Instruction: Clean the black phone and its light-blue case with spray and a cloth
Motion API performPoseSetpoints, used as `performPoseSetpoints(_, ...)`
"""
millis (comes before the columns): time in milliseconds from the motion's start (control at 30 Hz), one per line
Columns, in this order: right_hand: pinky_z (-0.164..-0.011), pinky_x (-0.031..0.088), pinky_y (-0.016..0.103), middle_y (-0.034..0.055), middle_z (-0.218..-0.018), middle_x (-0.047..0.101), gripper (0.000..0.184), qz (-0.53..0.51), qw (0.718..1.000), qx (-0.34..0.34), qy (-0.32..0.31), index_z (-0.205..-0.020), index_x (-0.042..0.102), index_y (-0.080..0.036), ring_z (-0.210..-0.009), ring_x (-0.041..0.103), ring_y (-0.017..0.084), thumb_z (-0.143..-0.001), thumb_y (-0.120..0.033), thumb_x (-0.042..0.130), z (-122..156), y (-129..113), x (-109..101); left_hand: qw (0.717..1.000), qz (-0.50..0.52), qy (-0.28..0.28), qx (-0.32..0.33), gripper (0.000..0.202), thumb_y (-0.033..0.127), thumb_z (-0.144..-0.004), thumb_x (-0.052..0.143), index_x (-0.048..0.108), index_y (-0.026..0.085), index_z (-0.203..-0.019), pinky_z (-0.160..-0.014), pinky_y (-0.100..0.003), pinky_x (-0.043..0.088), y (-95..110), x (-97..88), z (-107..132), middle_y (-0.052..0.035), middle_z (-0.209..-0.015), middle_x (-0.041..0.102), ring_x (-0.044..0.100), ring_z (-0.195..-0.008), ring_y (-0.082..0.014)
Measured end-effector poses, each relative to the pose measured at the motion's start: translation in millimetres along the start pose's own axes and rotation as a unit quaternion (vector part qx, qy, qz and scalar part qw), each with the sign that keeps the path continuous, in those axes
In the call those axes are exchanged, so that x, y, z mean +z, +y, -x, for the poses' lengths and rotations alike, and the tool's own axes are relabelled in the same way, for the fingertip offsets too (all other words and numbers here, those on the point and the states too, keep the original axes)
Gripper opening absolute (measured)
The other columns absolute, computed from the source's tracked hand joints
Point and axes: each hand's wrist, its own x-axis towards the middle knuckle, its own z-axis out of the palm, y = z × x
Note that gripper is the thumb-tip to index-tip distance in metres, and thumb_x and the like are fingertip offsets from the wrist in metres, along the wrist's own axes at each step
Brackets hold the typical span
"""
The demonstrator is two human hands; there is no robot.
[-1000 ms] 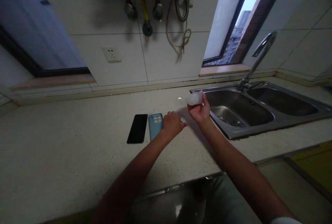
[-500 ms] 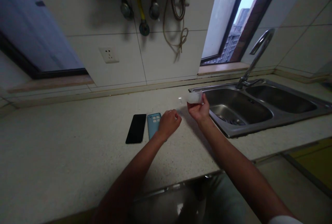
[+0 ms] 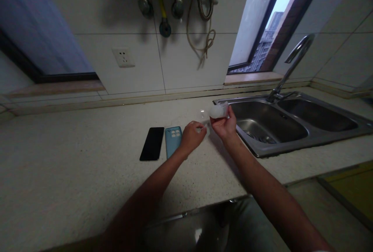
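Speckled kitchen counter (image 3: pixel 72 174), right hand (image 3: pixel 225 127) holding translucent white container (image 3: pixel 218 111)

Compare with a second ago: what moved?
The left hand raised its fingers from the counter and curled toward the right hand, fingertips now almost meeting it; whether it pinches anything is unclear. The right hand keeps holding the small translucent container beside the sink. The black phone and teal phone lie unmoved.
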Motion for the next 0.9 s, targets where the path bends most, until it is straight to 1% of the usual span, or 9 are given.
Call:
performPoseSetpoints(33,-0.067,0.061,0.029,-0.0011,-0.079,0.077,0.025,0.003,1.000,-0.002,-0.004,-0.091,0.069,-0.023,-0.073,0.072,0.016,-0.096,-0.041,0.052,-0.1,-0.1,-0.4,0.992,0.113,0.000,-0.057,0.013,0.026,-0.081,0.065,0.063,0.018,-0.071,-0.080,-0.035,0.050,-0.2,-5.7,2.4,-0.0055,-0.077,0.066,0.062,-0.078,-0.0195)
performPoseSetpoints(67,-0.068,0.061,0.030,-0.0011,-0.080,0.077,0.025,0.005,1.000,-0.004,-0.007,-0.092,0.069,-0.024,-0.075,0.072,0.016,-0.096,-0.041,0.052,-0.4,-0.4,-1.1,0.968,0.225,-0.004,-0.114,0.017,0.029,-0.078,0.067,0.060,0.018,-0.067,-0.074,-0.032,0.050,-1.1,-12.0,5.3,-0.0035,-0.070,0.063,0.061,-0.071,-0.0180)
performPoseSetpoints(133,-0.072,0.062,0.032,-0.0007,-0.083,0.076,0.024,0.011,1.000,-0.011,-0.015,-0.094,0.069,-0.024,-0.079,0.072,0.017,-0.096,-0.043,0.054,-1.6,-0.7,-2.6,0.881,0.421,-0.001,-0.214,0.015,0.029,-0.074,0.068,0.060,0.018,-0.069,-0.066,-0.029,0.050,-4.7,-25.3,11.6,-0.0020,-0.069,0.063,0.061,-0.065,-0.0166)
performPoseSetpoints(233,-0.081,0.062,0.036,-0.0002,-0.087,0.076,0.022,0.017,0.998,-0.028,-0.046,-0.092,0.068,-0.024,-0.089,0.072,0.017,-0.092,-0.045,0.060,-3.4,0.5,-3.8,0.762,0.559,0.005,-0.328,0.010,0.024,-0.075,0.062,0.065,0.014,-0.075,-0.065,-0.029,0.052,-10.8,-42.5,18.8,-0.0069,-0.072,0.068,0.065,-0.065,-0.0179)
performPoseSetpoints(333,-0.091,0.059,0.034,-0.0013,-0.091,0.075,0.015,0.035,0.995,-0.050,-0.081,-0.089,0.066,-0.024,-0.097,0.070,0.015,-0.086,-0.039,0.071,-3.4,4.7,-2.4,0.698,0.627,-0.003,-0.345,0.025,0.023,-0.082,0.053,0.069,0.008,-0.094,-0.078,-0.037,0.056,-11.6,-52.0,21.0,-0.0139,-0.085,0.073,0.071,-0.083,-0.0247)
performPoseSetpoints(467,-0.099,0.055,0.031,-0.0030,-0.093,0.074,0.020,0.105,0.985,-0.079,-0.115,-0.089,0.066,-0.025,-0.098,0.070,0.013,-0.076,-0.029,0.082,6.4,10.2,5.8,0.670,0.665,0.011,-0.330,0.033,0.028,-0.088,0.049,0.068,0.005,-0.102,-0.090,-0.042,0.055,-7.3,-53.2,21.1,-0.0171,-0.094,0.074,0.071,-0.095,-0.0278)
performPoseSetpoints(633,-0.103,0.053,0.038,-0.0011,-0.104,0.075,0.041,0.208,0.940,-0.156,-0.219,-0.100,0.067,-0.027,-0.106,0.069,0.018,-0.068,-0.040,0.088,37.8,13.3,21.1,0.654,0.680,0.028,-0.331,0.022,0.018,-0.086,0.050,0.068,0.010,-0.094,-0.090,-0.043,0.055,-6.6,-46.6,22.5,-0.0141,-0.089,0.074,0.072,-0.091,-0.0257)
performPoseSetpoints(767,-0.083,0.061,0.039,0.0039,-0.100,0.077,0.044,0.367,0.875,-0.172,-0.265,-0.095,0.068,-0.022,-0.092,0.072,0.023,-0.059,-0.028,0.093,59.0,24.7,20.6,0.650,0.678,0.025,-0.344,0.022,0.014,-0.086,0.047,0.068,0.009,-0.088,-0.087,-0.043,0.055,-6.5,-42.3,21.9,-0.0124,-0.082,0.073,0.072,-0.086,-0.0252)
performPoseSetpoints(900,-0.074,0.061,0.034,0.0027,-0.095,0.078,0.043,0.426,0.840,-0.178,-0.284,-0.092,0.066,-0.022,-0.082,0.073,0.020,-0.058,-0.025,0.093,67.5,37.0,14.3,0.648,0.688,0.002,-0.326,0.025,0.018,-0.090,0.045,0.068,0.010,-0.090,-0.087,-0.040,0.054,-7.6,-42.9,21.5,-0.0114,-0.081,0.073,0.071,-0.084,-0.0241)
